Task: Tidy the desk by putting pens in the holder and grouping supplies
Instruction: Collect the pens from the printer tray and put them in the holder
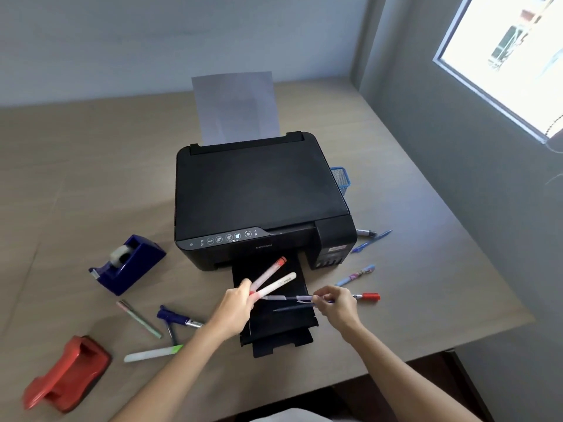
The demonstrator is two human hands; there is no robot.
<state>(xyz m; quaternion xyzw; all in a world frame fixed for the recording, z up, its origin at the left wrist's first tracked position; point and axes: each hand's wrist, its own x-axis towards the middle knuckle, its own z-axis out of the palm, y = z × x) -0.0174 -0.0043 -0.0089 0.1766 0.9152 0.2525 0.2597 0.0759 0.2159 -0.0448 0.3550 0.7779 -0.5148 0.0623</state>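
My left hand point(234, 309) grips two pale pens point(274, 277), one with a red cap, fanned out over the printer's output tray. My right hand point(335, 303) holds a purple pen point(292, 298) and a dark pen point(289, 308) pointing left. A red-capped marker point(368, 296) lies just right of that hand. The blue mesh holder point(340, 178) stands behind the printer's right side, mostly hidden. More pens lie on the desk: a green-pink one point(138, 319), a blue marker point(178, 318), a white-green one point(152, 353), a patterned pen point(356, 275), a blue pen point(370, 241).
A black printer point(259, 193) with paper in its rear feed fills the middle of the wooden desk point(411, 208). A blue tape dispenser point(128, 263) and a red stapler-like tool point(67, 373) sit at the left. Walls border the back and right; the front desk edge is near me.
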